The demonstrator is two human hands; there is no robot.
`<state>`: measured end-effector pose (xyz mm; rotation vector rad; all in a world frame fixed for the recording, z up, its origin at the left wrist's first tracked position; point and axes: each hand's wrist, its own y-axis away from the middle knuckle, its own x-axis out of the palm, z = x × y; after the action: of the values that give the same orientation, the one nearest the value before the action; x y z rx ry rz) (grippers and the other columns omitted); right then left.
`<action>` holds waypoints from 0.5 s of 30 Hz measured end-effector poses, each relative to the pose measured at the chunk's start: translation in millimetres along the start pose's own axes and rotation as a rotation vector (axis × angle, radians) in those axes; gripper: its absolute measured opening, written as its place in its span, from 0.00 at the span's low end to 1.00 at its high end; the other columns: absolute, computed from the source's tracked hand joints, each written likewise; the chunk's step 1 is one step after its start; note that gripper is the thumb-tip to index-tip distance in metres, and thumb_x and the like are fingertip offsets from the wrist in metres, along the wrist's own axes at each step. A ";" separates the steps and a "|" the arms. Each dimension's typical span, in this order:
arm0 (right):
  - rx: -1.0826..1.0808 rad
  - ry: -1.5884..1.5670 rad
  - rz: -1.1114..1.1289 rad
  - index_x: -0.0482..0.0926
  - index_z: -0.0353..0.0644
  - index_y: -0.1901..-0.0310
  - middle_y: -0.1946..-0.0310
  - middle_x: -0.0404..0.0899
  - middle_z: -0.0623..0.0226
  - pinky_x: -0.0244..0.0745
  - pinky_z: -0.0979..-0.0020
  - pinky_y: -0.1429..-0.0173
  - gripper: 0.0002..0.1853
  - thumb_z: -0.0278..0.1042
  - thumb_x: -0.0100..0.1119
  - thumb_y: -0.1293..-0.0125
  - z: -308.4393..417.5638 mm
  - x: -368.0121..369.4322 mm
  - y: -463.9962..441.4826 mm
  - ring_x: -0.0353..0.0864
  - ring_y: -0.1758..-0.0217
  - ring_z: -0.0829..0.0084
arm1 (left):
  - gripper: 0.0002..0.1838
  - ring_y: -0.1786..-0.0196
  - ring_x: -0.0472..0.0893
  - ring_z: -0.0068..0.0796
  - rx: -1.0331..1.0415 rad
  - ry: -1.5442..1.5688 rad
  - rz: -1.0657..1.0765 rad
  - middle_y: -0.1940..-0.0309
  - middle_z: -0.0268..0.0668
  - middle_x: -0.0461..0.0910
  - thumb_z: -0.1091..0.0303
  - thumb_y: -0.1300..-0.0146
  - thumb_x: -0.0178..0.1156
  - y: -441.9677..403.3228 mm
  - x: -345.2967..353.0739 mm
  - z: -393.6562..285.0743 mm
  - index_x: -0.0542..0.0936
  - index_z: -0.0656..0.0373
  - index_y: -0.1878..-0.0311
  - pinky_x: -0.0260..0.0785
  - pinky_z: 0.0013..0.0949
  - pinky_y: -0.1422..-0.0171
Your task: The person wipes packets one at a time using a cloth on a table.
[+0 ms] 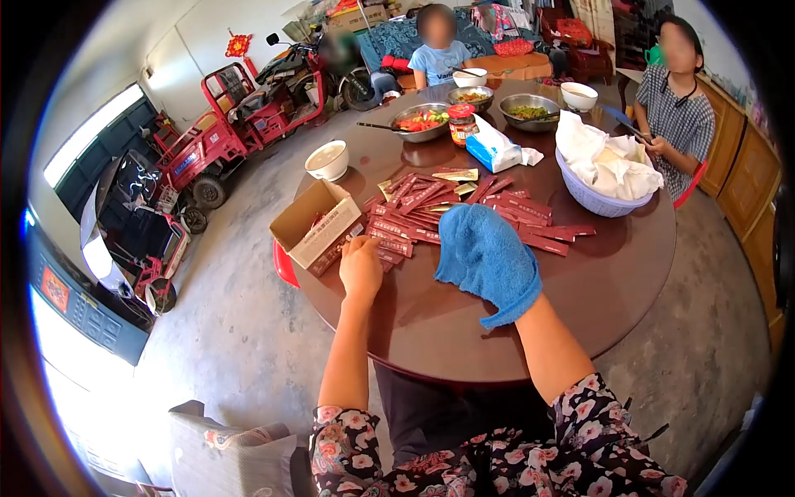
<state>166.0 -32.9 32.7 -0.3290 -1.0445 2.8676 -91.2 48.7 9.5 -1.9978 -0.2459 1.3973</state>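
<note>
My left hand [362,267] has its fingers curled together at the lower right corner of an open cardboard box [335,230], beside the sachets. What it grips, if anything, is hidden. The box stands tilted on the table and has some red inside. Many dark red stick sachets [389,234], a few of them gold, lie in a loose heap right of the box. A blue terry cloth [484,257] covers my right hand like a mitt, at the heap's near edge. The fingers under it do not show.
The round brown table [464,348] also carries a white bowl [328,160], food dishes [421,122], a red-lidded jar [462,124], a tissue pack [497,149] and a cloth-covered purple basket [604,182]. Two people [675,108] sit across. A red three-wheeler [203,153] is parked behind left.
</note>
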 end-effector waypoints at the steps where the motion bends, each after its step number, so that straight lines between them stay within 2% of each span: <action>1: -0.018 0.054 0.034 0.75 0.36 0.48 0.51 0.77 0.57 0.73 0.69 0.43 0.22 0.27 0.68 0.46 -1.0 -0.4 -0.8 0.78 0.49 0.65 | 0.12 0.53 0.76 0.42 0.021 0.022 0.015 0.56 0.35 0.79 0.74 0.42 0.56 -1.7 2.3 -2.0 0.84 0.53 0.57 0.71 0.39 0.48; 4: 0.001 0.053 -0.009 0.75 0.36 0.50 0.53 0.78 0.59 0.74 0.70 0.44 0.23 0.24 0.70 0.49 -5.2 4.1 -0.1 0.78 0.50 0.68 | 0.12 0.48 0.75 0.42 -0.011 0.024 0.094 0.53 0.38 0.78 0.73 0.42 0.57 -9.4 9.6 -9.2 0.83 0.54 0.56 0.69 0.39 0.42; 5: -0.057 0.045 -0.050 0.74 0.36 0.53 0.59 0.77 0.63 0.74 0.71 0.50 0.18 0.22 0.66 0.46 0.8 4.9 -0.9 0.76 0.57 0.72 | 0.12 0.49 0.76 0.42 -0.010 0.014 0.127 0.52 0.38 0.78 0.72 0.44 0.58 -11.8 11.1 -10.5 0.83 0.54 0.57 0.69 0.40 0.43; 7: -0.110 0.044 -0.098 0.73 0.37 0.57 0.66 0.75 0.67 0.75 0.73 0.56 0.13 0.20 0.63 0.43 12.4 7.9 -3.0 0.75 0.64 0.76 | 0.12 0.50 0.76 0.43 0.030 -0.026 0.124 0.55 0.38 0.77 0.72 0.46 0.60 -14.9 10.0 -9.8 0.83 0.52 0.57 0.70 0.41 0.46; 8: 0.056 -0.323 0.013 0.73 0.38 0.59 0.69 0.74 0.68 0.75 0.72 0.60 0.10 0.23 0.60 0.41 17.9 7.4 -5.2 0.74 0.68 0.76 | 0.13 0.51 0.76 0.43 0.073 -0.067 0.117 0.57 0.38 0.77 0.72 0.48 0.62 -19.4 10.8 -9.0 0.83 0.51 0.58 0.71 0.42 0.49; 10: 0.365 -0.749 0.029 0.71 0.40 0.64 0.74 0.72 0.69 0.74 0.73 0.67 0.04 0.29 0.55 0.37 35.2 1.9 -7.4 0.72 0.73 0.76 | 0.10 0.52 0.76 0.45 0.046 -0.056 0.145 0.60 0.39 0.77 0.72 0.55 0.67 -23.1 10.3 -9.5 0.79 0.56 0.67 0.72 0.44 0.51; 13: 0.207 -0.384 -0.013 0.72 0.42 0.65 0.74 0.70 0.69 0.72 0.74 0.66 0.08 0.36 0.48 0.33 28.7 -4.7 -2.4 0.71 0.72 0.77 | 0.06 0.54 0.74 0.45 0.172 -0.046 0.057 0.61 0.39 0.75 0.74 0.51 0.62 -26.6 9.8 -14.1 0.78 0.57 0.68 0.68 0.44 0.48; 15: 0.317 -0.529 -0.117 0.74 0.42 0.65 0.71 0.72 0.69 0.71 0.74 0.60 0.07 0.35 0.49 0.34 26.7 -5.9 -2.7 0.73 0.67 0.76 | 0.07 0.52 0.74 0.44 0.196 0.017 0.041 0.60 0.39 0.75 0.75 0.50 0.60 -25.8 9.9 -16.5 0.77 0.58 0.66 0.67 0.45 0.48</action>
<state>165.8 -48.4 55.4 0.5162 -0.6017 3.0063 -66.8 66.3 21.2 -1.8615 -0.0578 1.3730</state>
